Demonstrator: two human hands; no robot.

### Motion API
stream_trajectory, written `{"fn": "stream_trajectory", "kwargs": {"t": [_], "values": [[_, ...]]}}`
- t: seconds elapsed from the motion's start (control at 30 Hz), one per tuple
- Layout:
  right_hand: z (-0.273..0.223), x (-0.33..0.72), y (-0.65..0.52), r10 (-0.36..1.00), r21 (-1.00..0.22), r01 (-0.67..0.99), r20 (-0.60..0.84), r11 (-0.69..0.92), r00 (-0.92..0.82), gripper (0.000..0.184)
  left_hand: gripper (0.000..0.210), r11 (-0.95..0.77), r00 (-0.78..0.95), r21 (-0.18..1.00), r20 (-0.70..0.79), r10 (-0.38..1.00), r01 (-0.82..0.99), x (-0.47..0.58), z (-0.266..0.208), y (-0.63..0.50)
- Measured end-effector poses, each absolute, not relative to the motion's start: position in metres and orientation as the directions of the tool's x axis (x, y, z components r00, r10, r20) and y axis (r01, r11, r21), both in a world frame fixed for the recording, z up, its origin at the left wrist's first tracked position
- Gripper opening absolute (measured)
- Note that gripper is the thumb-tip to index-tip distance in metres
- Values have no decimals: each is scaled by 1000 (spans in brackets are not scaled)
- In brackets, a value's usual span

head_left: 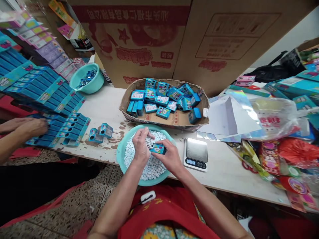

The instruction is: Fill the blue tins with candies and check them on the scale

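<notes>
A teal plastic basin (pixel 119 156) full of small white candies (pixel 153 169) stands at the table's front edge. Above it my right hand (pixel 171 157) grips a small blue candy box (pixel 158 149), tilted on its side with its end toward my other hand. My left hand (pixel 141 144) is closed and cupped at that end of the box, with white candies at its fingers; how many it holds is hidden. Behind the basin, a cut-down cardboard tray (pixel 164 123) contains several similar blue boxes (pixel 163 112).
Right of the basin lies a digital scale (pixel 196 151). Two blue boxes (pixel 106 130) stand to the left, near stacked display cartons (pixel 74 127) and a co-worker's hand (pixel 37 127). A second teal bowl (pixel 96 81) sits behind. Large cartons (pixel 184 43) block the back; wrappers (pixel 270 156) crowd the right.
</notes>
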State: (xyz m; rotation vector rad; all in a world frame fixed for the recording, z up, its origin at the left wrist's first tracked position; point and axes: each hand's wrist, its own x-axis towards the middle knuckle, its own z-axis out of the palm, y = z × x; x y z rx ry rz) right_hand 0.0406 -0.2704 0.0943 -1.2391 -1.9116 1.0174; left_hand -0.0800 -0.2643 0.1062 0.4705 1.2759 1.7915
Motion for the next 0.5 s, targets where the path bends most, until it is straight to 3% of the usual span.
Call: {"fn": "stream_trajectory", "kwargs": {"t": [0.13,0.5], "values": [[101,40,-271,934,-853,441,132,278,-333,29,24,-134,-574,915,-120,810,-380,-80,111,-265],[86,37,-273,943,-853,466,85,236,-323,27,27,-91,-624,913,-195,757,-397,-75,101,-263]]}}
